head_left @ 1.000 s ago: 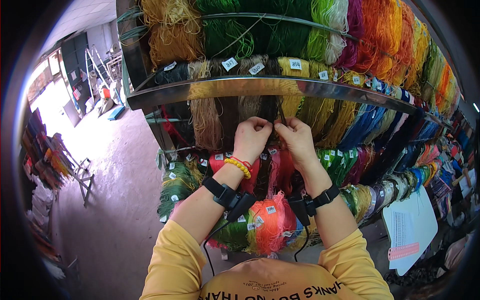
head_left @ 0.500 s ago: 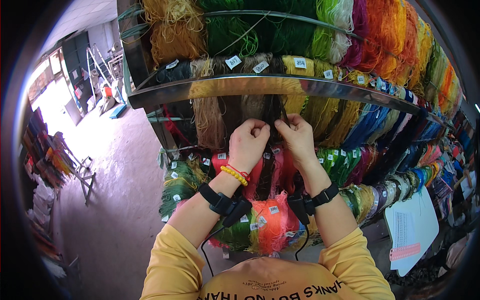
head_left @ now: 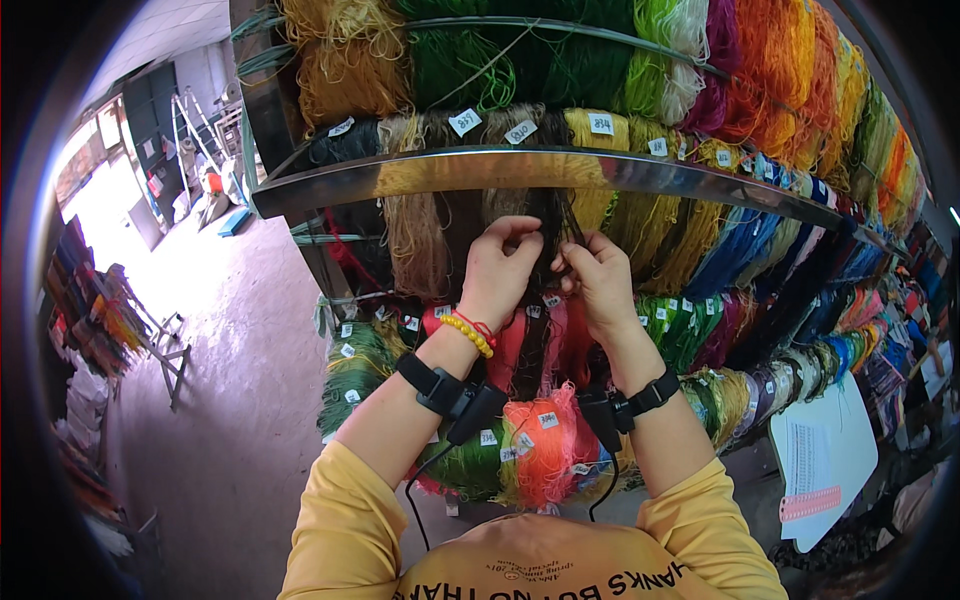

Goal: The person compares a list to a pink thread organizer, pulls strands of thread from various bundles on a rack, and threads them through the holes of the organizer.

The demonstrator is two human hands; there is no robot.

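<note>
left hand [head_left: 497, 272]: my fingers are pinched shut on the dark thread hank [head_left: 548, 228], same spot as half a second ago, maybe a touch higher

right hand [head_left: 600, 280]: also closed on those strands, hasn't really budged

dark thread hank: hangs from the metal rail [head_left: 620, 172], right between my hands

rack: orange skein [head_left: 540, 450] below my wrists, no change

Yellow sleeves pushed up the forearms, yellow shirt with dark lettering on the chest. Each wrist wears a black strap carrying a small black box with a thin black cable; yellow bead bracelet [head_left: 470, 335] and red thread on the left
</note>
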